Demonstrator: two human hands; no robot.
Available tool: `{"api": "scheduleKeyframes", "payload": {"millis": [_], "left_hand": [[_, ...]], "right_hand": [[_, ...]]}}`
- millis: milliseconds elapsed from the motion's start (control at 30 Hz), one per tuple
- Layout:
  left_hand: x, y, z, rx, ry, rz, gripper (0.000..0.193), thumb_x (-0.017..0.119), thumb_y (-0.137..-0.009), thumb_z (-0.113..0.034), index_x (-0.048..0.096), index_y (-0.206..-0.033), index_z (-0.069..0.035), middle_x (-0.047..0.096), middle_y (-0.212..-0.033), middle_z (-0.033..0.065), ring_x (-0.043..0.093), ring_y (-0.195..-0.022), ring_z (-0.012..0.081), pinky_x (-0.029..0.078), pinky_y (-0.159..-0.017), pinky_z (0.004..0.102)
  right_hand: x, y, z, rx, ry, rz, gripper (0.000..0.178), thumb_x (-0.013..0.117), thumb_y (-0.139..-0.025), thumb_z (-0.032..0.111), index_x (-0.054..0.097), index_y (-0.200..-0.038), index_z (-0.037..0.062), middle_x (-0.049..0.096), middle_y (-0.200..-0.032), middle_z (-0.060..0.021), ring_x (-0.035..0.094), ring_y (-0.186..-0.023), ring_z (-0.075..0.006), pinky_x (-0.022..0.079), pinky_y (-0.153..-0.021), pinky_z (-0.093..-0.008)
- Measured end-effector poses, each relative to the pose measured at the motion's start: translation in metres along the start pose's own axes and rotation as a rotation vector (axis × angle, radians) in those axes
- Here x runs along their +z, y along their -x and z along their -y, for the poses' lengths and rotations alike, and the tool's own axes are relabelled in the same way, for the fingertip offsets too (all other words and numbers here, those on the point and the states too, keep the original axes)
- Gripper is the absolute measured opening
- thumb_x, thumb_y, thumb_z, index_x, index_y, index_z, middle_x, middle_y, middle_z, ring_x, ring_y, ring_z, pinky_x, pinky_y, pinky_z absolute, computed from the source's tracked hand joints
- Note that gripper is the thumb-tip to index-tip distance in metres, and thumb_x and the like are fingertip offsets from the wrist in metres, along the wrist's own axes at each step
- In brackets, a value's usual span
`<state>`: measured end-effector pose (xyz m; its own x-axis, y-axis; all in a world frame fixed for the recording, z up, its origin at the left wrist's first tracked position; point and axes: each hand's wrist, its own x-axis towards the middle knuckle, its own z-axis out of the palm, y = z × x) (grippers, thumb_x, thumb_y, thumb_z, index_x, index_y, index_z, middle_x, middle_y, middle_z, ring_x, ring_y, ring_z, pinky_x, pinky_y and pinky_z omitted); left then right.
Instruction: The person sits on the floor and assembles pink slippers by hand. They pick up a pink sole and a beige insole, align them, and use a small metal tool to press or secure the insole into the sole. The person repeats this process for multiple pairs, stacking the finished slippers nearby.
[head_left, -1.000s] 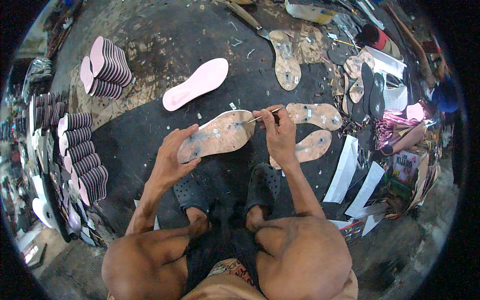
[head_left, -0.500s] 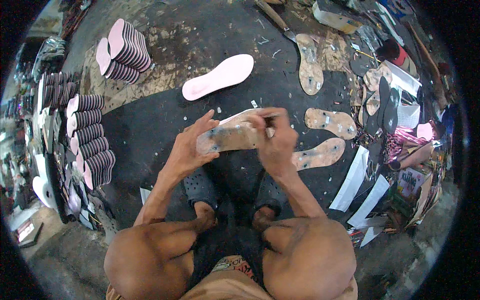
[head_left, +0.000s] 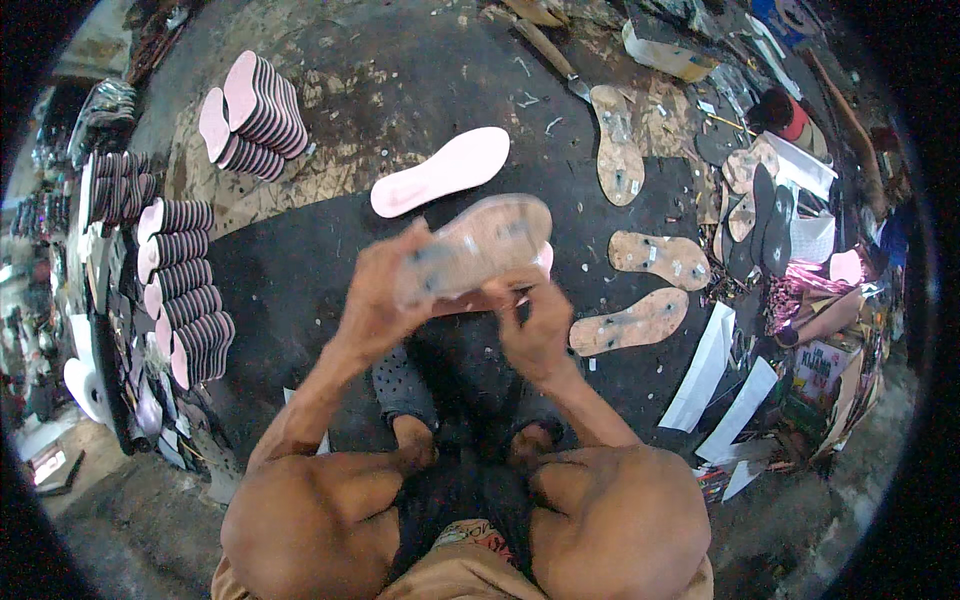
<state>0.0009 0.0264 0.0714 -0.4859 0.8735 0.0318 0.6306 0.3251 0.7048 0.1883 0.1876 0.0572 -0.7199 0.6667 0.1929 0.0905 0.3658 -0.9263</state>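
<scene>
In my left hand (head_left: 385, 285) is one end of a brown, worn sole-shaped board (head_left: 485, 240), smeared a little by motion, its far end tilted up. A pink insole (head_left: 545, 258) shows under the board along its near and right edges. My right hand (head_left: 537, 325) is closed in a pinch at that near edge; a small dark bit shows by the fingertips, too blurred to name. Just beyond the board, a single pink insole (head_left: 440, 172) lies flat on the dark mat.
Three more brown sole boards (head_left: 620, 145) lie to the right. Pink-and-dark insole stacks (head_left: 265, 105) stand far left, with more stacked rows (head_left: 190, 290) at the left. A wooden-handled tool (head_left: 545, 48) lies at the back. White strips (head_left: 700, 365) and scraps lie on the right.
My left hand keeps hold while the board has tipped, its right end rising away from me. My right hand has moved down from the board's far right side to its near edge.
</scene>
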Motion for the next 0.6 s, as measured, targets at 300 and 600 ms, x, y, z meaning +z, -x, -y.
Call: {"api": "scheduleKeyframes", "payload": {"millis": [300,600], "left_hand": [[-0.009,-0.001,0.009,-0.104,0.118,0.095,0.085,0.091,-0.077,-0.011,0.059,-0.155,-0.01,0.066,-0.153,0.0154,0.06,-0.145,0.0359,0.039,-0.129,0.0498],[0.01,0.014,-0.005,-0.101,0.077,0.199,0.088,0.092,-0.076,-0.009,0.058,-0.157,-0.012,0.064,-0.157,0.0111,0.058,-0.145,0.0345,0.038,-0.129,0.0497]], "right_hand": [[-0.081,-0.028,-0.052,0.313,-0.102,-0.297,0.019,0.064,-0.115,0.02,0.064,-0.112,0.002,0.081,-0.104,-0.01,0.068,-0.085,-0.0108,0.056,-0.077,-0.0277],[-0.06,-0.022,-0.065,0.369,-0.003,-0.111,0.025,0.068,-0.113,0.027,0.069,-0.112,0.0022,0.08,-0.09,-0.0135,0.074,-0.076,-0.019,0.056,-0.068,-0.0379]]}}
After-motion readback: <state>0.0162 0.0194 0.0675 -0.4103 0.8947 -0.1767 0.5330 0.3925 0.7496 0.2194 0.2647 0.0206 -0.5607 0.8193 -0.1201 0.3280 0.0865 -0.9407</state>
